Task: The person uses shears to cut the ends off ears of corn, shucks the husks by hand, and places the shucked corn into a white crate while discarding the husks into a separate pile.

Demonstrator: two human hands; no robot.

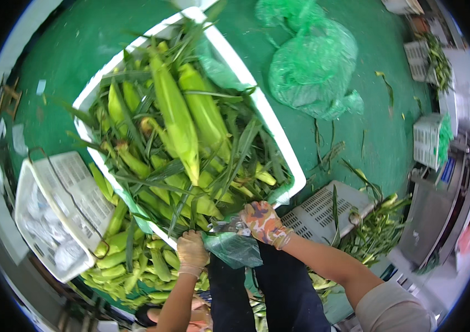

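A large white box [296, 166] with a green plastic liner [229, 248] is heaped with unhusked corn [174, 113] and loose green leaves. My left hand [192, 252], in a pale glove, closes its fingers over the near rim. To its right, my right hand [265, 222] wears a camouflage-patterned glove and is curled over the same rim by the near right corner. Between the two hands, the liner's edge hangs bunched over the rim towards my dark trousers. Whether my fingers also pinch the liner is hard to see.
Left stands a white crate [63, 193] with plastic bags inside. Peeled-looking corn ears [119, 271] pile below the box. A grey crate [323, 213] and leafy husks [379, 229] lie right. A green plastic bag [318, 63] rests on the green floor; more crates [426, 141] line the right wall.
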